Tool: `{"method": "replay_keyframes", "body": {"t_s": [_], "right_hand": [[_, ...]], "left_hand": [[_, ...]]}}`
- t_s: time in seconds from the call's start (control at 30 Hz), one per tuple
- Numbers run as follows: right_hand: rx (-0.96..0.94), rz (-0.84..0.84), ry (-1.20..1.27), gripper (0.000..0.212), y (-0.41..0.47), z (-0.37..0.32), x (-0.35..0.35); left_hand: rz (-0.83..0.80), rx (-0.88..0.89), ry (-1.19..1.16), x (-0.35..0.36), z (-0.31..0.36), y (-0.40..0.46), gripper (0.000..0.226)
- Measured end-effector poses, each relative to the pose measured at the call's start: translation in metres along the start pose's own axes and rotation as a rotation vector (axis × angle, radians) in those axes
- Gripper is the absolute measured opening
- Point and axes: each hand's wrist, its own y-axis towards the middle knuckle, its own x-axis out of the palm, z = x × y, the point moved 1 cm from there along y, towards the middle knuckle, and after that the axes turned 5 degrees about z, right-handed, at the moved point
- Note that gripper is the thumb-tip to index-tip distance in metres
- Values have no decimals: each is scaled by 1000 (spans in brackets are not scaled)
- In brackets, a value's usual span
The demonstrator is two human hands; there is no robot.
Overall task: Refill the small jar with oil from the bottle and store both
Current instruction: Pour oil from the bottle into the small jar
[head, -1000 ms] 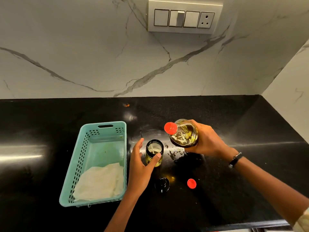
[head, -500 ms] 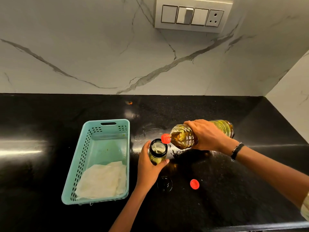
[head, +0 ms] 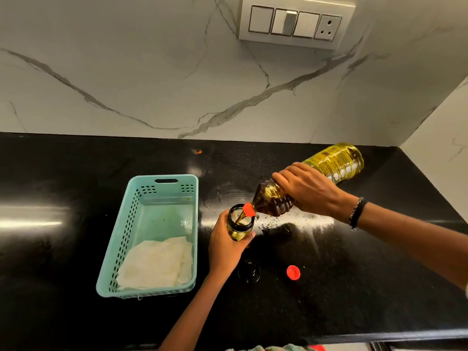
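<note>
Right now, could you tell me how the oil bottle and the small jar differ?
The oil bottle is large and tipped nearly level in the right hand; the small jar is short and upright in the left hand. The bottle has a red spout; the jar's mouth is dark. Both are open and contain oil.

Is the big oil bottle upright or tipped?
Tipped: the oil bottle slants down, its red spout over the small jar mouth.

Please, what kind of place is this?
Most likely a home kitchen: a black stone counter against a marble-look wall, a switch panel with a socket above it, and a bottle of oil being poured into a small jar.
</note>
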Motion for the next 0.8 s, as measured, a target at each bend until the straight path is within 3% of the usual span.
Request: {"method": "replay_keyframes", "body": {"t_s": [0.3,0.53,0.8], "right_hand": [[-111,25,-229,28,15,-4,-13],[-174,16,-337,53,21,-12,-20],[-235,89,-362,54,23,-16,-25]], "left_hand": [[15,24,-1,0,1,-1,60],[8,30,-12,-1,3,-2,57],[8,39,-22,-1,2,-1,56]]}}
